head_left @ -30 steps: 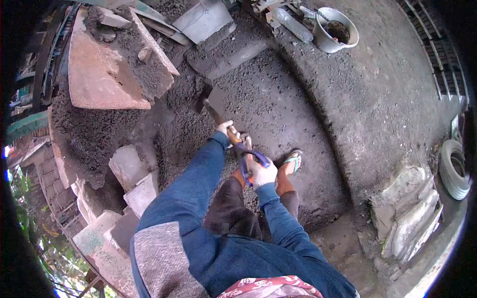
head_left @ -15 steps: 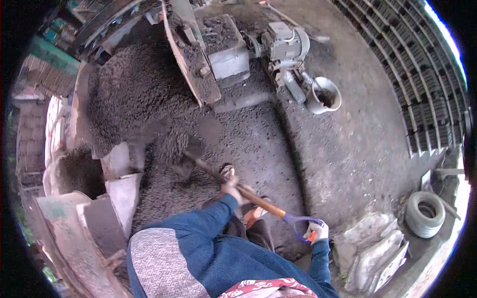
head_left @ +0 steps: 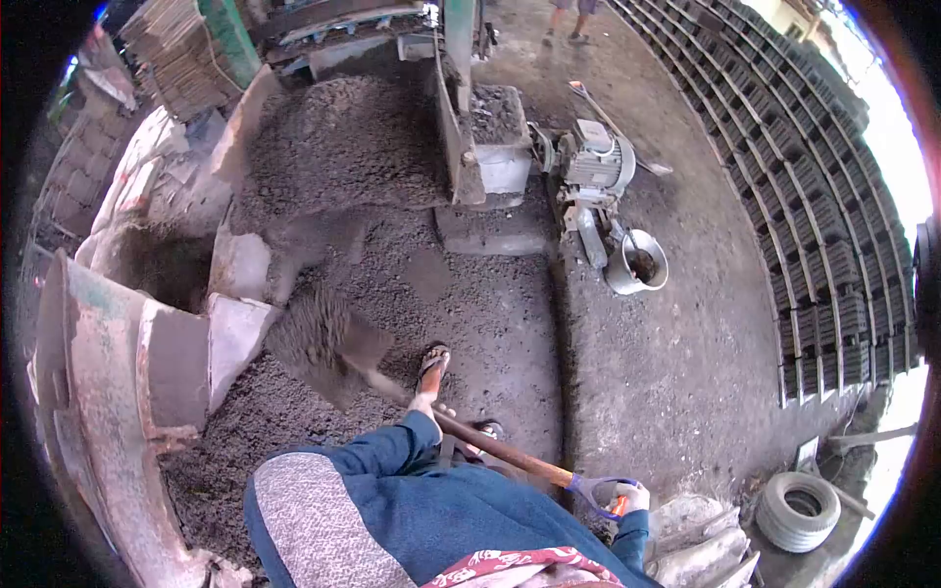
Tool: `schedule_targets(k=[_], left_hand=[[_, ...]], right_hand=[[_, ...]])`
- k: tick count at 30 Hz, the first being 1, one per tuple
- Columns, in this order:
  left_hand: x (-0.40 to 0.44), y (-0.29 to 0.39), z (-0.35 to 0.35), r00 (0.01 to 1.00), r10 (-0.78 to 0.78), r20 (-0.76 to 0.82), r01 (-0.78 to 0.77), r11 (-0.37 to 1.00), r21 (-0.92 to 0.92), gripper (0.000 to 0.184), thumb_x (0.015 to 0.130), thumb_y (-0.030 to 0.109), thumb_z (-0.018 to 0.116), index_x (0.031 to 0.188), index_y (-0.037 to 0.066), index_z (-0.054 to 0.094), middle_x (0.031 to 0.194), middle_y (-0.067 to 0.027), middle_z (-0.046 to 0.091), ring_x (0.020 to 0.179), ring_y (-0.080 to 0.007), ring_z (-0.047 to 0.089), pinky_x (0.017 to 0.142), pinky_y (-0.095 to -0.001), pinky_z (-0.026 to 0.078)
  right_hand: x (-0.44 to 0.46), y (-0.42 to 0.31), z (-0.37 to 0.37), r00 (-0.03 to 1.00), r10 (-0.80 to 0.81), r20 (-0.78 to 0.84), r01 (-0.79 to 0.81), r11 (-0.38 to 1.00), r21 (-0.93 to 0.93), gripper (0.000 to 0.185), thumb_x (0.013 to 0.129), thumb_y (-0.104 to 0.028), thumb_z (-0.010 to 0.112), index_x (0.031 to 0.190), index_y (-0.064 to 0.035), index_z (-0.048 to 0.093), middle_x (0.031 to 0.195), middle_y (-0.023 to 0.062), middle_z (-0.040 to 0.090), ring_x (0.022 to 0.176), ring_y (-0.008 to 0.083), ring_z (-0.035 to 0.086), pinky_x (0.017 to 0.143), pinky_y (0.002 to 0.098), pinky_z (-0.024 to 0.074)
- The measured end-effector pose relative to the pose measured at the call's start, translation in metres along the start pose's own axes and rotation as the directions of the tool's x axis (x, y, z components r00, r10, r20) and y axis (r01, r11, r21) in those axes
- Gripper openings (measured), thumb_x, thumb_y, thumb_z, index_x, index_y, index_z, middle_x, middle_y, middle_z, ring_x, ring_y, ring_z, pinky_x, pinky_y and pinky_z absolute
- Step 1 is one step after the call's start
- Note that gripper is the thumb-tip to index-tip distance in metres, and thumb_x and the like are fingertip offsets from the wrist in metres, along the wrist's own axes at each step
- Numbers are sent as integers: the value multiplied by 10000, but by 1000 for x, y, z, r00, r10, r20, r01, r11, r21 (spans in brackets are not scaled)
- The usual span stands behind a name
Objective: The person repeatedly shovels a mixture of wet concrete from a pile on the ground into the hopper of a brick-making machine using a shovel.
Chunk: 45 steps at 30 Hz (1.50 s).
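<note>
A long shovel (head_left: 505,454) with a wooden shaft lies slanted across the front of my body. Around its lower shaft, near the blade, my left hand (head_left: 427,406) is closed. My right hand (head_left: 631,497) grips the purple and orange D-handle at the other end. Dark, gravelly mix (head_left: 314,328) covers the blade and blurs with motion, low over more of the same material on the floor. My sandalled foot (head_left: 433,363) stands just beyond my left hand.
A large mound of dark mix (head_left: 343,137) fills a bay ahead. Left stands a metal chute (head_left: 108,392) beside an opening. A motor (head_left: 598,162), a white bucket (head_left: 637,263), a tyre (head_left: 797,512) and stacked blocks (head_left: 823,255) are on the right. A person's legs (head_left: 569,22) show far ahead.
The shovel blade has swung left, now carrying dark mix, and my right hand has moved out to the right. The view has turned, bringing the mound, motor and stacked blocks into sight.
</note>
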<state>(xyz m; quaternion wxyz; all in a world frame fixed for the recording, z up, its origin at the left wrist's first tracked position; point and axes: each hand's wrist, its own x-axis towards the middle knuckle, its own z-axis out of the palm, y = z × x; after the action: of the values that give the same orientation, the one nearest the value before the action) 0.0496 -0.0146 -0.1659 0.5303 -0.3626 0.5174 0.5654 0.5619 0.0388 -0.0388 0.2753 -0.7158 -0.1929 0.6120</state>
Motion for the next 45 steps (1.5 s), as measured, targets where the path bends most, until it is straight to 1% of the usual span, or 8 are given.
schedule_targets(k=[4,7,17,23,25,29,39,45], left_hand=[[-119,83,70,915,12,403,39,992,-117,153,910,229,606,946,111,516,778,-32,531,636,-193,522,640,-421,488],[-133,111,89,878,320,356,-344,939,6,186,920,253,595,940,110,479,760,-38,489,617,-229,504,647,-458,492],[-153,82,22,913,249,323,-168,951,-259,324,892,423,589,769,136,504,635,-56,530,601,-302,532,709,-569,455],[-181,94,48,511,428,745,-269,903,-334,402,863,515,609,938,121,636,713,-60,622,673,-290,598,768,-530,496],[-186,91,66,409,390,825,-281,914,-293,385,896,484,570,960,110,639,729,-60,631,674,-283,618,767,-543,500],[-201,82,109,137,202,970,-194,965,-174,472,867,582,557,1020,143,636,733,-13,575,712,-250,570,801,-522,471],[-223,133,198,704,112,701,-161,987,4,212,936,331,585,841,153,519,679,-13,544,610,-234,562,727,-527,489],[-193,212,205,570,25,822,-46,999,2,95,883,202,588,817,155,539,702,-8,549,625,-236,572,715,-527,494]], right_hand=[[57,65,29,993,73,88,-71,997,-24,69,744,-52,571,779,-12,615,654,124,595,470,264,549,454,385,471],[49,42,89,985,121,126,-93,975,-202,176,759,-48,589,920,3,638,703,137,604,465,262,544,422,396,467],[61,68,67,701,-712,26,669,645,-369,489,743,60,633,1218,-30,553,996,96,629,830,163,616,736,303,530],[-22,21,73,966,98,238,-69,990,-123,381,849,-128,626,1198,15,565,956,114,653,797,202,655,655,340,559],[31,68,55,937,-223,269,309,888,-339,239,846,-102,609,1017,62,641,901,99,667,713,189,657,637,319,548],[31,69,25,974,-199,105,221,934,-282,158,811,-78,642,928,23,677,813,66,667,673,162,638,617,303,526],[-137,-24,64,978,-188,86,173,972,157,135,801,-141,628,850,-16,626,761,32,629,642,141,597,572,293,500],[-203,-50,127,904,-376,-205,400,912,93,114,695,-84,547,796,-30,552,614,82,546,459,169,510,398,284,432]])
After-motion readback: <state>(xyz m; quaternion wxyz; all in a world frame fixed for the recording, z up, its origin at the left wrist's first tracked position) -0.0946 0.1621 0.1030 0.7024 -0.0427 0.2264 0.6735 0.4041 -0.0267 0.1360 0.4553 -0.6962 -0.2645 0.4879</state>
